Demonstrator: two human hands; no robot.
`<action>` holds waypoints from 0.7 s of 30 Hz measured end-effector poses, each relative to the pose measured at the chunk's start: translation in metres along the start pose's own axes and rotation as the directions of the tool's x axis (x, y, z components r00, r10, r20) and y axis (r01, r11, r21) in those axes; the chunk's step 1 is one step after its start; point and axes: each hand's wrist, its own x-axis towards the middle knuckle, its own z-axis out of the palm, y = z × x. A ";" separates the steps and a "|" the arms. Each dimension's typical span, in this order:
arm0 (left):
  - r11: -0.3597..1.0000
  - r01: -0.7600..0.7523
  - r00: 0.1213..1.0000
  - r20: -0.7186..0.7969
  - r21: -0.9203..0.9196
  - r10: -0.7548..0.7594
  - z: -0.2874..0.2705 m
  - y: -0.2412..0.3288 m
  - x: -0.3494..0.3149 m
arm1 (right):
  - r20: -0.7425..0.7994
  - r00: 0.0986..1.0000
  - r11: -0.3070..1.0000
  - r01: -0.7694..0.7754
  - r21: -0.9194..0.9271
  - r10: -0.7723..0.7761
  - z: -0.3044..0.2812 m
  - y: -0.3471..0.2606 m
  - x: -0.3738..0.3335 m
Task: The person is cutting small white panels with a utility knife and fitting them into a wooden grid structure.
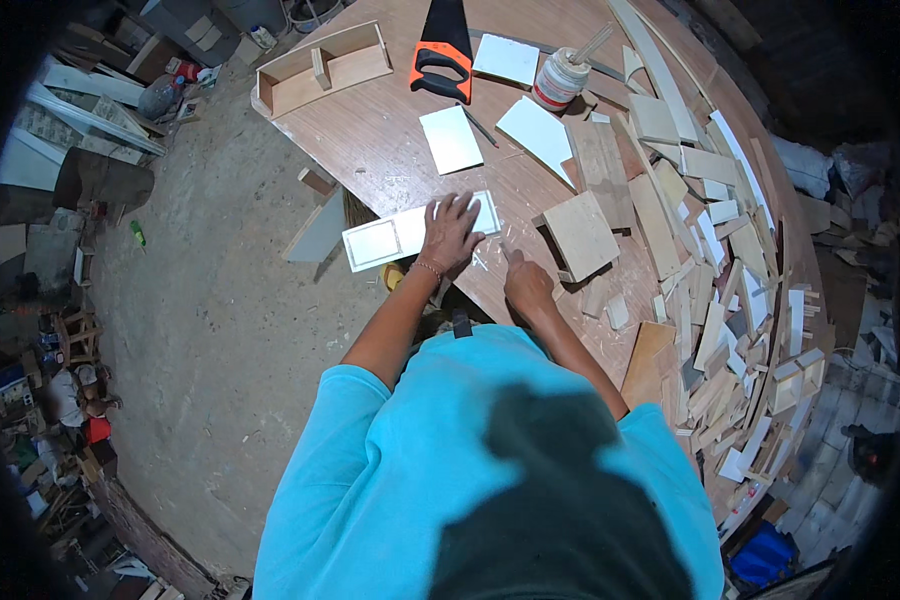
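My left hand [450, 236] lies across a narrow white board [373, 243], fingers stretched out over its face. Lines run around the rim of the board, and a crosswise line divides it. Its left end juts past the table edge. By the board's right end, my right hand [530, 284] is closed around a thin tool [506, 244]; its tip points toward the board, but its exact kind is too small to tell. A small wooden box [582, 237] sits just right of this hand. White shavings [483, 257] lie between the hands.
A handsaw [441, 66], an open wooden tray [325, 70], a glue jar [561, 78] with a stick, a pencil [481, 127] and a white panel [451, 140] occupy the far tabletop. Piled wood offcuts [715, 300] cover the right side. Below the left edge is concrete floor [220, 300].
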 end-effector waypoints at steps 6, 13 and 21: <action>0.989 -0.021 0.992 0.120 -0.149 0.039 -0.014 -0.026 0.012 | 0.004 1.000 0.995 -0.013 0.095 0.013 -0.005 0.001 0.000; 0.996 0.071 0.985 0.159 -0.049 -0.063 -0.045 -0.024 -0.004 | -0.089 0.995 0.988 -0.029 0.149 0.043 0.011 0.010 0.027; 0.996 0.094 0.985 0.148 -0.010 -0.091 -0.052 -0.031 -0.016 | 0.115 0.977 0.639 -0.203 0.742 0.177 0.011 0.019 0.037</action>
